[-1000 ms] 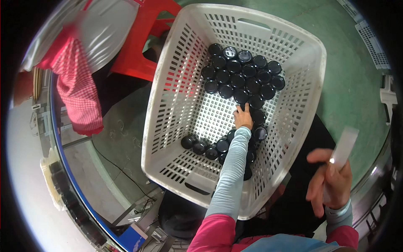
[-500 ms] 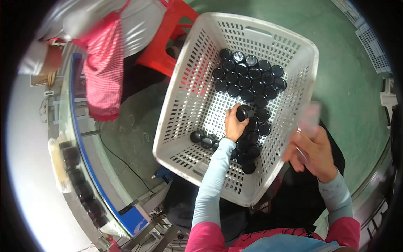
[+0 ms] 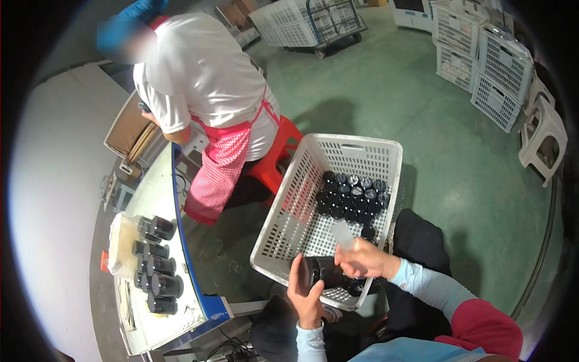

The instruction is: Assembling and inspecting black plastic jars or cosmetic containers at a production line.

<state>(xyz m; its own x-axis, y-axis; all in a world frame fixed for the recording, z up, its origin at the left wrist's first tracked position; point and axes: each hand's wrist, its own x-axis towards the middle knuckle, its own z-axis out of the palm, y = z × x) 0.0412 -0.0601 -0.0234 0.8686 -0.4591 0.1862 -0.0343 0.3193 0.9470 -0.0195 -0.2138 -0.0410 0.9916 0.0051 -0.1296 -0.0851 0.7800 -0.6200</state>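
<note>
My left hand (image 3: 306,304) is wrapped round a black jar (image 3: 322,270) with a wide round end, tipped on its side above the near end of a white plastic crate (image 3: 395,158). Beside the jar, my right hand (image 3: 367,260) pinches a translucent, pale, flat piece (image 3: 342,234), perhaps plastic film or a sheet; its kind is unclear. The right fingers are close to the jar's side, and whether they touch it cannot be made out. Several black round jars (image 3: 350,202) stand packed in the crate's far half, while others lie partly hidden beneath my hands.
On the left, a blue-edged worktable (image 3: 193,283) bears a row of black jars (image 3: 161,265) and a pale plastic bag (image 3: 122,244). A co-worker in a white shirt (image 3: 205,66) sits on a red chair (image 3: 283,148). Stacked crates (image 3: 497,81) and a pale chair (image 3: 546,139) stand far right.
My left hand has lifted a jar from inside the crate toward me. The right hand has brought the translucent piece leftward beside it. My head view has tilted up, showing more of the room.
</note>
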